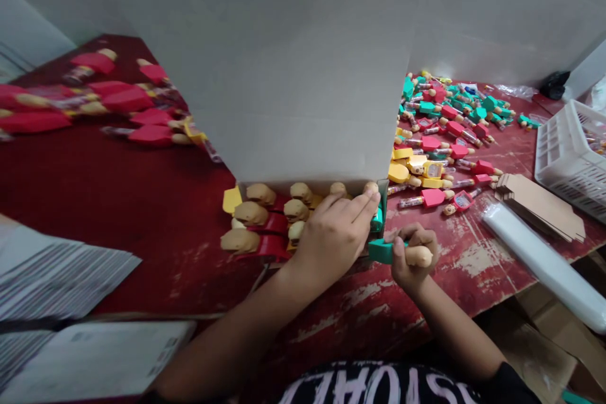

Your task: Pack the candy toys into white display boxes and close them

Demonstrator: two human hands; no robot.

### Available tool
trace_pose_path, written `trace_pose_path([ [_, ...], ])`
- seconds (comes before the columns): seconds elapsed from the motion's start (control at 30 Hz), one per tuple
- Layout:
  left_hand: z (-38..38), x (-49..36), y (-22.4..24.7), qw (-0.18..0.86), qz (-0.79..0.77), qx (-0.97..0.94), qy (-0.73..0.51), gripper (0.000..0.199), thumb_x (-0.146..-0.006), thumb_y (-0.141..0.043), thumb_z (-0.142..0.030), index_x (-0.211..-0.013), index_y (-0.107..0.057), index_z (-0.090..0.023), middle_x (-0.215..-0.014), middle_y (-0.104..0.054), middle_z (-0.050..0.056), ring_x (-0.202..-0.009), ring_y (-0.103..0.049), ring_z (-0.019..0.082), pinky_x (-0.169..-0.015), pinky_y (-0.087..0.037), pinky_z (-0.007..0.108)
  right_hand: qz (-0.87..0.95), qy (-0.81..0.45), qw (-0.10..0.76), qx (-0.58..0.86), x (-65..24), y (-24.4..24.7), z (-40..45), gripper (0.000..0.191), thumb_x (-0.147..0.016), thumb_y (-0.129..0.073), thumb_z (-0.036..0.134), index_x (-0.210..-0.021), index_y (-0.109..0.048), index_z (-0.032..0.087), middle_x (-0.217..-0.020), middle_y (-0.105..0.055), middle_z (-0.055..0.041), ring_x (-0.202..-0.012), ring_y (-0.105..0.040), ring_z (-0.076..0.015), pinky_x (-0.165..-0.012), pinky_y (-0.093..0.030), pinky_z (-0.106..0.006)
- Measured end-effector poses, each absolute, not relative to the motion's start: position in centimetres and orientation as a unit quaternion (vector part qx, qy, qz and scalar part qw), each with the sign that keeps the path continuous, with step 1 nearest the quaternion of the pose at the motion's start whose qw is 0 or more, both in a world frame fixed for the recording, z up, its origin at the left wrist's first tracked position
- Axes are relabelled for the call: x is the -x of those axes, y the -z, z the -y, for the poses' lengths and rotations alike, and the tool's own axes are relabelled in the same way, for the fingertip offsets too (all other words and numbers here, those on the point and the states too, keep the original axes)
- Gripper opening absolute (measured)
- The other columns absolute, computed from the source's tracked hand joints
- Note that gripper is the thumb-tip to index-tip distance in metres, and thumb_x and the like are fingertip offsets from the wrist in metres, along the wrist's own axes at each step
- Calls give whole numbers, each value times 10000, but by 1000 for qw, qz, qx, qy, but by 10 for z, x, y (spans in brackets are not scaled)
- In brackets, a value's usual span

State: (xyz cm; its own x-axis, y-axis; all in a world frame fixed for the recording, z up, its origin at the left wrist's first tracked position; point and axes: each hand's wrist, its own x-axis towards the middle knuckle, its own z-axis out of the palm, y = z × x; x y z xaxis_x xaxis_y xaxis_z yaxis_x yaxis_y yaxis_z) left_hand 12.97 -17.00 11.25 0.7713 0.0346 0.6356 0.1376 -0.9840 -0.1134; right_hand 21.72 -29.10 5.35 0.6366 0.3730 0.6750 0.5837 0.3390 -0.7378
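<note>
Toys with beige animal-like heads (250, 213) stand in rows inside a cardboard box (384, 202), with red, yellow and green bodies. My left hand (334, 227) lies over the right half of the rows, its fingers stretched out and resting on the toys at the back right, one of them green (377, 219). Under that palm, part of the box is hidden. Just right of the box, my right hand (411, 259) grips a green toy (382, 251) with a beige head, its body pointing left towards the box.
The box's tall white lid (303, 76) rises behind it. Loose toys (430, 164) are spread right of it, more red ones (125, 98) at left. A white basket (563, 139), flat cardboard pieces (540, 205) and a plastic-wrapped roll (544, 265) lie right; stacked printed cards (66, 278) lie left.
</note>
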Motion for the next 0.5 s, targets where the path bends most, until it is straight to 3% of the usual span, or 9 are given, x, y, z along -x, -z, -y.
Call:
trace_pose_path([
  [0.17, 170, -129, -112, 73, 50, 936, 341, 303, -863, -471, -131, -1145, -573, -82, -1120, -648, 69, -827, -622, 193, -777, -482, 358, 409, 129, 624, 654, -220, -59, 282, 204, -798, -505, 145, -742, -334, 240, -614, -355, 58, -526, -402, -107, -505, -397, -254],
  [0.27, 168, -130, -112, 71, 50, 937, 339, 300, -872, -446, -132, -1138, -579, -91, -1082, -663, 56, -808, -622, 188, -758, -483, 355, 397, 137, 603, 678, -221, -65, 270, 181, -795, -496, 152, -758, -342, 240, -643, -378, 47, -556, -406, -114, -538, -406, -264],
  [0.4, 164, -130, -112, 38, 28, 947, 317, 335, -890, -370, -119, -1161, -562, -73, -1119, -647, 80, -905, -620, 205, -787, -493, 369, 447, 182, 571, 664, -213, -66, 256, 150, -781, -497, 142, -808, -383, 236, -806, -451, -22, -815, -503, -181, -723, -476, -351],
  [0.5, 163, -119, -116, -30, 7, 951, 306, 374, -913, -327, -130, -1244, -489, -70, -1174, -618, 104, -1028, -593, 195, -897, -482, 355, 467, 196, 548, 666, -209, -62, 250, 176, -769, -512, 151, -880, -409, 241, -895, -464, -59, -1071, -455, -257, -875, -448, -458],
])
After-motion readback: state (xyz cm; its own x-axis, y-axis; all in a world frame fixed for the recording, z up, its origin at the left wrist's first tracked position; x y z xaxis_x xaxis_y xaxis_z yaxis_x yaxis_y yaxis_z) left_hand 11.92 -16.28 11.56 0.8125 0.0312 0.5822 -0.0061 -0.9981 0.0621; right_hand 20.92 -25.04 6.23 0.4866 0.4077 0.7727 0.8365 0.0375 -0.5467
